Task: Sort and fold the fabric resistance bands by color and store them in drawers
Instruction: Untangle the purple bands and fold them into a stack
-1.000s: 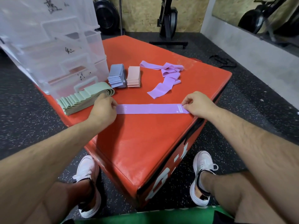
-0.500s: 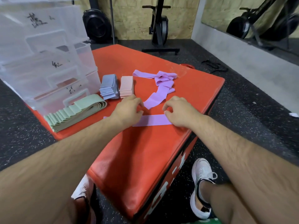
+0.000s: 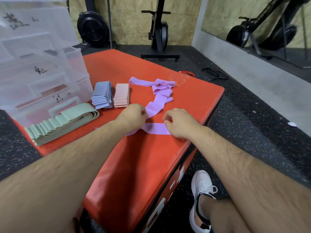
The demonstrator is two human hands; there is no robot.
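clear drawer unit [image 3: 42,73] sits far left on the red plyo box [image 3: 151,165], with green bands [image 3: 64,121], blue stack [image 3: 102,96] and pink stack [image 3: 121,95] beside it. my left hand [image 3: 133,117] curls over the flat purple band [image 3: 155,128]; i cannot tell its grip. loose purple bands [image 3: 158,93] lie just beyond. my right hand [image 3: 178,123] pinches the flat band's right end, near the box's right edge.

Gym, small training room. Black speckled rubber floor [image 3: 244,132] all around. Red padded plyo box [image 3: 151,165] in the centre. Upright fan-wheel cardio machine [image 3: 159,31] at 12 o'clock, a second black fan wheel [image 3: 93,29] at 11, both against a chipboard wall [image 3: 134,22]. Big wall mirror [image 3: 235,14] at 2 o'clock reflects more equipment. Stacks of fabric resistance bands [image 3: 121,96] on the box at 11, black strap [image 3: 214,74] on the floor at 1
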